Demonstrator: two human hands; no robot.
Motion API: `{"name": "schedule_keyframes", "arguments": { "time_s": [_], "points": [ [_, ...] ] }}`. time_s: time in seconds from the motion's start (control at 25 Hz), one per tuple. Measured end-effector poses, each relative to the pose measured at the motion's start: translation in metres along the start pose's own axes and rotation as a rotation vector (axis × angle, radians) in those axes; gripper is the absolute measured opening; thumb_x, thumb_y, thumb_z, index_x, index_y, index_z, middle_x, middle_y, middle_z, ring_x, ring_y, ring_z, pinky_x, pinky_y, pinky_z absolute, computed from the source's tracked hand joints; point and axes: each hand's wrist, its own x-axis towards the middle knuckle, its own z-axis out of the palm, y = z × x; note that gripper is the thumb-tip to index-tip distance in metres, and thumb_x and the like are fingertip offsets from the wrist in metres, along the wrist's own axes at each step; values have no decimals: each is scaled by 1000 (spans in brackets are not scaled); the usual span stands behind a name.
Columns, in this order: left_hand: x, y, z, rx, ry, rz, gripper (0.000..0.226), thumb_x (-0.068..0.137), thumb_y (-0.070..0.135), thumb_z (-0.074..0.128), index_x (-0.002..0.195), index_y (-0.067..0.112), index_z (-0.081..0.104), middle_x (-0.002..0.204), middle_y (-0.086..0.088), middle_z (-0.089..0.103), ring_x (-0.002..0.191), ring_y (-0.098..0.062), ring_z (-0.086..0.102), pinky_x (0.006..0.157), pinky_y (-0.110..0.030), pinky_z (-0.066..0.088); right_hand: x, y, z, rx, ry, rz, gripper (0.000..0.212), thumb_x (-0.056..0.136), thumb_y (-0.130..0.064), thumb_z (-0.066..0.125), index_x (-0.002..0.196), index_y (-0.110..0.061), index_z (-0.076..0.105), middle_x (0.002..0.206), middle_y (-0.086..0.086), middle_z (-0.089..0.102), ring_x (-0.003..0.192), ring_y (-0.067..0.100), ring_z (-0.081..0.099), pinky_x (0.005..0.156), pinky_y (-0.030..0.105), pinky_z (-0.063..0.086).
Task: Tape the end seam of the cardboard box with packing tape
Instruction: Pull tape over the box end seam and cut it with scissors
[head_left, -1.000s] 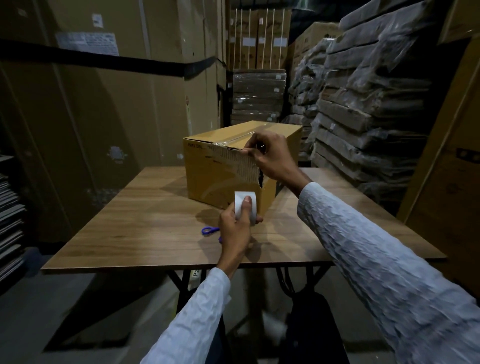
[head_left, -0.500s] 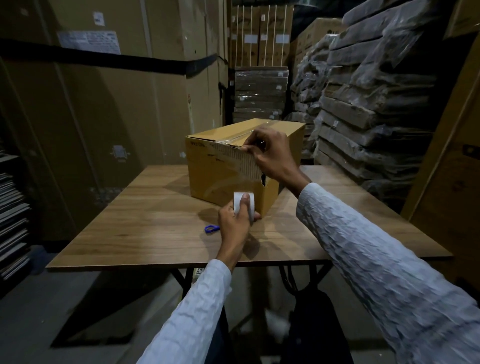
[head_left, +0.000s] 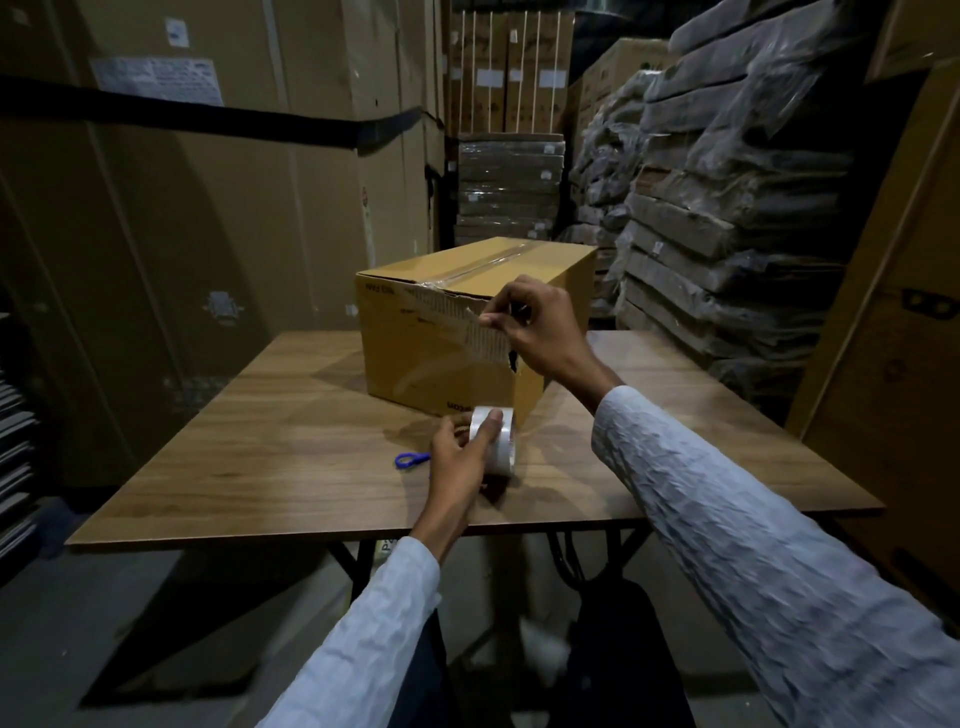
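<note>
A yellow-brown cardboard box (head_left: 426, 358) stands on the wooden table (head_left: 291, 457), with clear tape along its top seam. A torn strip runs across its near end face. My right hand (head_left: 540, 332) pinches the tape's free end against the upper right of that face. My left hand (head_left: 462, 462) grips a roll of clear packing tape (head_left: 496, 441) low by the box's near bottom corner, just above the tabletop. A clear strip seems to run from the roll up to my right hand.
Blue-handled scissors (head_left: 410, 460) lie on the table left of my left hand. Tall cardboard cartons (head_left: 208, 208) stand behind at left. Wrapped stacks of flat packs (head_left: 727, 208) rise at right. A large carton (head_left: 893, 364) stands close to the table's right edge.
The left hand has lowered the roll and drawn it toward the table's near side. The right hand stays pressed on the box's end face. The view has shifted slightly.
</note>
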Motion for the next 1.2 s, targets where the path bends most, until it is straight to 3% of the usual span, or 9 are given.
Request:
{"name": "schedule_keyframes", "arguments": {
  "time_s": [0.12, 0.24, 0.32, 0.4, 0.52, 0.76, 0.88, 1.04, 1.2],
  "points": [
    [-1, 6, -14, 48, 23, 18, 47, 88, 40, 78, 124, 19, 57, 116, 1, 66, 103, -14, 66, 67, -21, 53, -2, 4, 3, 3, 1, 12, 7, 88, -11, 76, 90, -13, 70, 91, -11, 59, 83, -8, 58, 70, 4, 47],
    [2, 14, -35, 240, 61, 161, 23, 95, 41, 69, 105, 21, 66, 104, 1, 71, 97, -14, 67, 66, -23, 51, -2, 6, 4, -7, 3, 24, 7, 88, -13, 77, 92, -9, 72, 96, -3, 64, 85, 1, 58, 71, 6, 49],
    [6, 23, -54, 548, 65, 303, 11, 94, 34, 67, 89, 25, 68, 93, 1, 72, 84, -8, 67, 64, -23, 50, -3, 7, 4, -14, 1, 24, 8, 88, -14, 76, 92, -8, 72, 97, 0, 65, 86, 4, 59, 71, 8, 50],
    [12, 35, -73, 983, 14, 366, 9, 89, 33, 67, 90, 24, 69, 98, -3, 69, 90, -15, 64, 72, -32, 54, -3, 7, 4, -19, 0, 19, 8, 89, -14, 76, 92, -8, 72, 97, 2, 66, 86, 7, 59, 71, 8, 50],
    [18, 50, -91, 1420, -152, 255, 27, 85, 41, 72, 94, 16, 69, 98, -7, 68, 95, -27, 63, 77, -39, 55, -1, 6, 3, -30, 3, 13, 8, 89, -14, 76, 93, -8, 72, 97, 0, 65, 84, 2, 58, 71, 4, 47],
    [23, 55, -84, 1605, -228, 150, 28, 86, 41, 75, 88, 16, 63, 102, -9, 58, 94, -30, 60, 69, -36, 46, 5, 3, -4, -49, 4, -13, 6, 89, -15, 77, 91, -11, 73, 95, -1, 65, 86, 12, 62, 71, 18, 54],
    [25, 57, -78, 1634, -232, 116, 30, 87, 33, 72, 70, 21, 50, 91, -8, 55, 85, -29, 59, 64, -32, 43, 9, 3, -9, -42, 12, -16, 5, 89, -16, 77, 90, -14, 72, 95, 0, 65, 87, 15, 62, 73, 23, 56],
    [31, 61, -71, 1691, -280, 133, 38, 92, 25, 66, 66, 27, 39, 78, -4, 53, 77, -26, 54, 65, -31, 43, 7, 6, -11, -36, 13, 7, 8, 89, -15, 77, 90, -8, 73, 95, 6, 66, 88, 20, 63, 75, 31, 57],
    [39, 74, -73, 1561, -350, 20, 20, 86, 25, 73, 73, 22, 57, 74, -2, 60, 71, -22, 60, 55, -30, 42, 6, 6, -10, -32, 4, 15, 10, 89, -14, 77, 91, -5, 73, 96, 7, 66, 88, 19, 63, 74, 28, 56]
  ]
}}
